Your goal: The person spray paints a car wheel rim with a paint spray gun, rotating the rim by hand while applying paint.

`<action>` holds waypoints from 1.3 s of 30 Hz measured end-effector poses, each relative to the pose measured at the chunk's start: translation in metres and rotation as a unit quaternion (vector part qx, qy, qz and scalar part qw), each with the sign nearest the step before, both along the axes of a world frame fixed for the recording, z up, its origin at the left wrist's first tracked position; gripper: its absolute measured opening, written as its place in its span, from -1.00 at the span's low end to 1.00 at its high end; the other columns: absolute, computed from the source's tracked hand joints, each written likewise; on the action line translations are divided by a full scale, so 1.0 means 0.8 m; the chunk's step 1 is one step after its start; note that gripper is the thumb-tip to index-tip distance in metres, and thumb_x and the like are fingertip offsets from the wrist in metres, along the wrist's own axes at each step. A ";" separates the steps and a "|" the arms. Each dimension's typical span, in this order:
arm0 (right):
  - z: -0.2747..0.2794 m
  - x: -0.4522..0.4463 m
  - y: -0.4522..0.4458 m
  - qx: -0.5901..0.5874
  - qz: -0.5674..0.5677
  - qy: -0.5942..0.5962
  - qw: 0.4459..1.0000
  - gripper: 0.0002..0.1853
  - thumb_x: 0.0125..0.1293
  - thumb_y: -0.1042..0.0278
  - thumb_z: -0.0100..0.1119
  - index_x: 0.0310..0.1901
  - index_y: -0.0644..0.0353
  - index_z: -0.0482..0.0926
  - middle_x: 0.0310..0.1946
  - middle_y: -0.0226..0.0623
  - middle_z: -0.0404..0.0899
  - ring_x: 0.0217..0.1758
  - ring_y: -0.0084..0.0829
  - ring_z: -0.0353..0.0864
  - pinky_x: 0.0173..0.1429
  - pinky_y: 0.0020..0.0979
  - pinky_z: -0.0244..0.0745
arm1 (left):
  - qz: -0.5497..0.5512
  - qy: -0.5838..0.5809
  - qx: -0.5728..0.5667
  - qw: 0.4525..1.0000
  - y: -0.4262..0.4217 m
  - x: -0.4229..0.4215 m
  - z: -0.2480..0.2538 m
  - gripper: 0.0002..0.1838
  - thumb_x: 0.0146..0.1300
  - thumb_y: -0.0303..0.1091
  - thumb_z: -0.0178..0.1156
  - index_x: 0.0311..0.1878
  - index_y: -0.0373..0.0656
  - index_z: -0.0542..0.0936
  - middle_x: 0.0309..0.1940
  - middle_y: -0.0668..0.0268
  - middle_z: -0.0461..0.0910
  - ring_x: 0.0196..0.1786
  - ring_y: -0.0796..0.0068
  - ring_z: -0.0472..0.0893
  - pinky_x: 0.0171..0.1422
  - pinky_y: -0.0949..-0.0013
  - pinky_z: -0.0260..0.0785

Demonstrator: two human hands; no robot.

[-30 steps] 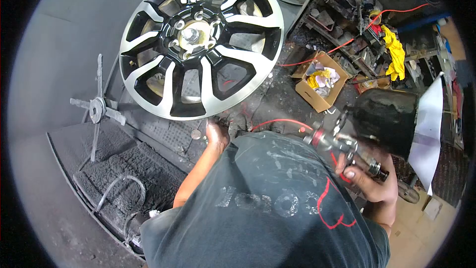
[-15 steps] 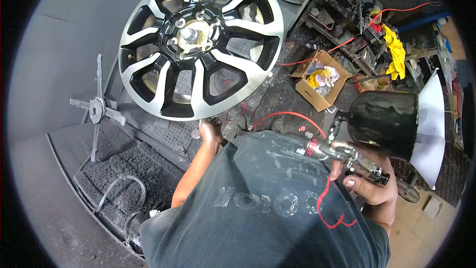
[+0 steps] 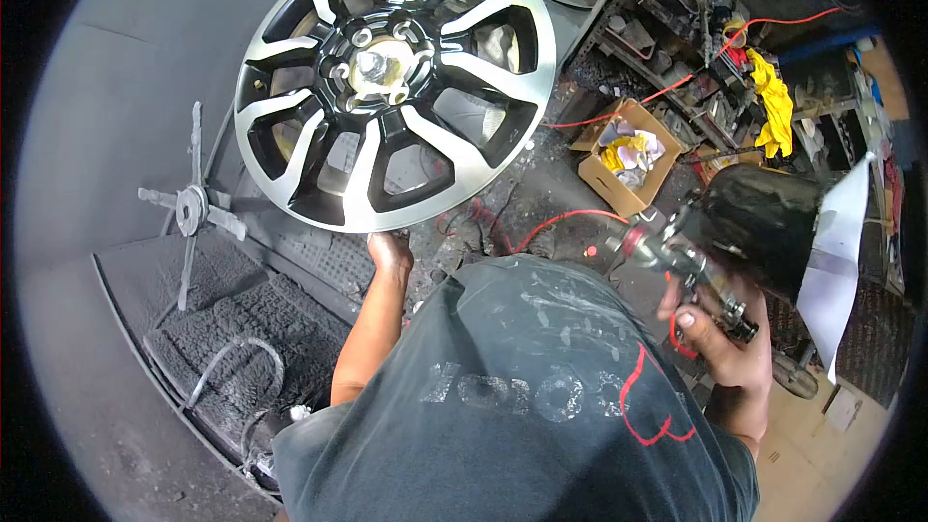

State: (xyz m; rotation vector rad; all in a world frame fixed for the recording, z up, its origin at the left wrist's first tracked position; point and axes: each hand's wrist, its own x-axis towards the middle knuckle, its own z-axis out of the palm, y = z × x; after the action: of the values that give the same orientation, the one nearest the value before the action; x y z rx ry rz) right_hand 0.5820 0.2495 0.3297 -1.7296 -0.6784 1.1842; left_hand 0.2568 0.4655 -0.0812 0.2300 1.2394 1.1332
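My right hand (image 3: 730,343) is wrapped around a spray gun (image 3: 681,266) with a red ring near its nozzle. A dark paint cup (image 3: 764,222) sits on the gun, with a white sheet (image 3: 839,266) at its far side. The nozzle points left and up towards the wheel. A black and silver alloy wheel (image 3: 362,184) lies face up ahead of me. At its near edge my left hand (image 3: 390,251) is closed on the rim, with its fingertips hidden underneath.
A red hose (image 3: 565,216) runs behind the gun. On the right stand a cardboard box (image 3: 628,174) of crumpled paper, a cluttered shelf (image 3: 667,48) and a hanging yellow cloth (image 3: 771,101). A grey four-armed stand (image 3: 190,211) is at the left, above a shaggy dark mat (image 3: 246,329).
The wheel has turned slightly clockwise, and my left hand has moved left with its near edge. My right hand has tilted the spray gun, and its cup has shifted right.
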 end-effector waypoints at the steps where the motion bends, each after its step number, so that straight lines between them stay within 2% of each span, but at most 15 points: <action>1: 0.004 0.002 0.001 0.000 0.000 0.001 1.000 -0.40 0.21 0.48 0.33 0.26 0.50 0.39 -0.10 -0.17 0.60 -0.08 -0.40 0.57 0.13 -0.38 0.45 | 0.000 0.001 0.000 1.000 0.003 0.001 0.008 -0.68 0.40 -0.07 0.06 0.11 0.04 0.53 -0.02 0.47 0.61 -0.16 0.47 0.54 -0.07 0.34 0.27; 3: 0.012 0.010 0.002 -0.033 0.089 0.129 0.987 -0.42 0.20 0.50 0.33 0.24 0.49 0.42 -0.15 -0.17 0.61 -0.09 -0.42 0.59 0.12 -0.41 0.44 | 0.017 0.040 -0.023 0.999 0.009 0.004 0.026 -0.76 0.41 -0.12 0.08 0.00 -0.01 0.56 -0.13 0.41 0.64 -0.17 0.52 0.61 -0.17 0.38 0.42; 5: 0.011 -0.004 -0.004 0.002 0.060 0.152 0.987 -0.45 0.20 0.53 0.32 0.23 0.46 0.45 -0.16 -0.16 0.62 -0.09 -0.45 0.59 0.13 -0.45 0.44 | 0.009 0.036 -0.012 0.999 0.015 -0.007 0.019 -0.75 0.41 -0.14 0.08 0.02 -0.03 0.55 -0.12 0.39 0.64 -0.12 0.48 0.63 -0.11 0.36 0.46; 14: -0.003 0.006 -0.008 0.015 -0.031 0.017 0.999 -0.42 0.19 0.60 0.30 0.25 0.53 0.37 -0.12 -0.10 0.59 -0.08 -0.39 0.60 0.10 -0.40 0.49 | 0.031 -0.004 0.023 0.999 0.029 -0.022 0.018 -0.69 0.41 -0.20 0.05 0.11 -0.10 0.52 -0.02 0.30 0.64 -0.02 0.35 0.65 0.02 0.24 0.54; 17: -0.002 0.015 -0.008 0.004 -0.034 -0.015 0.999 -0.41 0.21 0.58 0.28 0.27 0.53 0.32 -0.15 -0.11 0.58 -0.10 -0.40 0.59 0.05 -0.38 0.51 | 0.044 -0.013 0.015 0.999 0.015 -0.008 0.014 -0.66 0.41 -0.13 0.03 0.13 -0.06 0.52 -0.01 0.36 0.64 0.00 0.36 0.63 0.04 0.26 0.47; 19: -0.008 0.015 -0.008 0.032 -0.044 -0.059 0.997 -0.41 0.22 0.56 0.29 0.26 0.53 0.33 -0.15 -0.12 0.58 -0.10 -0.40 0.58 0.03 -0.38 0.51 | 0.023 -0.005 -0.039 0.999 -0.003 0.002 0.008 -0.54 0.44 0.03 -0.08 0.22 -0.04 0.46 0.20 0.39 0.52 0.18 0.31 0.52 0.22 0.21 0.30; 21: -0.011 0.008 -0.013 0.038 -0.060 -0.057 0.996 -0.40 0.21 0.56 0.30 0.26 0.53 0.33 -0.12 -0.10 0.58 -0.11 -0.39 0.59 0.04 -0.38 0.51 | -0.007 0.001 -0.052 0.999 -0.028 0.019 0.013 -0.56 0.43 0.11 -0.09 0.15 0.04 0.46 0.06 0.46 0.49 -0.04 0.46 0.41 0.00 0.23 0.23; 25: 0.004 -0.002 -0.011 0.001 -0.041 0.067 0.997 -0.38 0.15 0.64 0.31 0.27 0.52 0.35 -0.05 -0.04 0.58 -0.05 -0.34 0.61 0.08 -0.37 0.51 | -0.060 -0.066 -0.041 0.995 -0.051 0.043 0.028 -0.63 0.42 0.01 -0.01 0.14 0.03 0.44 -0.02 0.41 0.48 -0.10 0.42 0.34 0.00 0.27 0.20; 27: 0.006 0.002 -0.014 -0.011 0.051 0.153 0.987 -0.38 0.12 0.66 0.32 0.25 0.52 0.38 -0.08 -0.05 0.60 -0.06 -0.33 0.62 0.09 -0.37 0.51 | -0.067 -0.070 -0.046 0.994 -0.053 0.054 0.046 -0.64 0.42 -0.01 0.01 0.15 0.04 0.44 0.01 0.39 0.48 -0.07 0.41 0.34 0.06 0.25 0.19; 29: 0.012 -0.006 -0.009 -0.036 0.009 0.144 0.989 -0.40 0.12 0.62 0.34 0.24 0.52 0.41 -0.11 -0.07 0.61 -0.09 -0.37 0.62 0.08 -0.39 0.50 | -0.063 -0.050 -0.052 0.995 -0.051 0.052 0.038 -0.64 0.43 -0.02 0.01 0.15 0.04 0.44 0.05 0.38 0.47 -0.05 0.40 0.34 0.10 0.23 0.17; 31: 0.008 0.001 -0.003 -0.017 0.038 0.040 0.998 -0.41 0.14 0.59 0.34 0.24 0.50 0.42 -0.12 -0.09 0.62 -0.11 -0.40 0.62 0.07 -0.41 0.50 | -0.059 -0.029 -0.058 0.996 -0.049 0.045 0.021 -0.64 0.43 -0.02 0.01 0.15 0.04 0.44 0.08 0.38 0.47 -0.03 0.39 0.33 0.14 0.21 0.15; 34: -0.007 0.007 -0.005 0.024 -0.055 -0.020 0.998 -0.46 0.19 0.56 0.33 0.21 0.47 0.42 -0.16 -0.14 0.61 -0.12 -0.40 0.62 0.05 -0.39 0.51 | -0.085 -0.022 -0.055 0.995 -0.048 0.042 0.021 -0.61 0.42 0.00 0.02 0.18 0.04 0.43 0.15 0.36 0.45 0.03 0.34 0.33 0.23 0.16 0.09; 36: -0.015 0.010 -0.002 0.036 -0.073 -0.045 0.996 -0.45 0.19 0.55 0.32 0.21 0.47 0.40 -0.16 -0.14 0.61 -0.11 -0.39 0.61 0.05 -0.38 0.51 | -0.031 -0.018 -0.075 0.997 -0.048 0.050 0.035 -0.79 0.38 -0.22 0.08 0.02 -0.02 0.50 -0.22 0.44 0.55 -0.33 0.52 0.41 -0.18 0.35 0.26; 38: -0.019 0.015 0.004 0.067 -0.048 -0.115 0.990 -0.48 0.25 0.38 0.27 0.17 0.49 0.38 -0.25 -0.02 0.61 -0.36 -0.47 0.55 -0.43 -0.57 0.36 | -0.029 -0.009 -0.073 0.997 -0.047 0.050 0.034 -0.79 0.38 -0.22 0.08 0.01 -0.02 0.50 -0.22 0.44 0.55 -0.32 0.52 0.42 -0.19 0.35 0.26; 39: -0.017 0.016 0.002 0.067 -0.048 -0.115 0.990 -0.48 0.25 0.38 0.27 0.17 0.49 0.38 -0.25 -0.02 0.61 -0.36 -0.47 0.55 -0.43 -0.57 0.36 | -0.028 0.001 -0.070 0.997 -0.047 0.049 0.034 -0.79 0.37 -0.21 0.08 0.00 -0.02 0.50 -0.21 0.44 0.54 -0.32 0.51 0.42 -0.19 0.35 0.26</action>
State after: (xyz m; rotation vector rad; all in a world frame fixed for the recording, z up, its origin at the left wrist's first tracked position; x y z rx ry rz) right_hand 0.5947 0.2508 0.3160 -1.7798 -0.7850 0.8612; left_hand 0.2961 0.4280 -0.0542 0.1592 1.3004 0.9942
